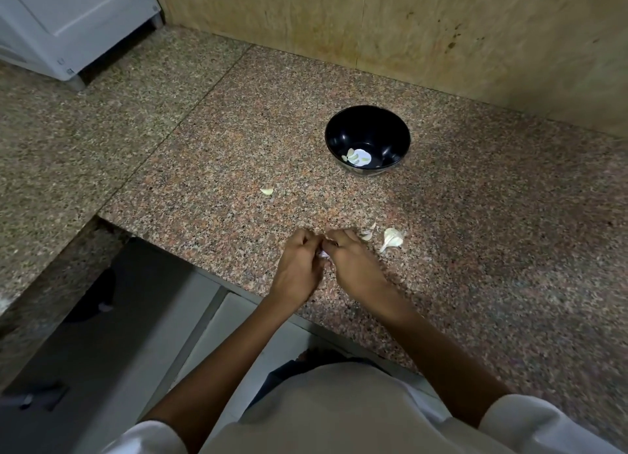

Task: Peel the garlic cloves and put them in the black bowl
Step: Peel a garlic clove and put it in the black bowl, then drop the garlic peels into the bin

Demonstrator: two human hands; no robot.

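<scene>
The black bowl [367, 137] stands on the granite counter with a few peeled cloves [356, 156] at its bottom. My left hand [299, 263] and my right hand [353, 260] meet near the counter's front edge, their fingers pinching a small garlic clove [323, 253] between them; most of it is hidden. A piece of the garlic head [392, 238] lies just right of my right hand, with loose skin [368, 231] beside it. One single clove [267, 191] lies alone on the counter, left of the bowl.
The speckled granite counter [475, 249] runs to a wooden wall panel [407, 28] behind the bowl. A white appliance [68, 22] stands at the back left. The counter's front edge [210, 270] drops off left of my hands to a dark floor.
</scene>
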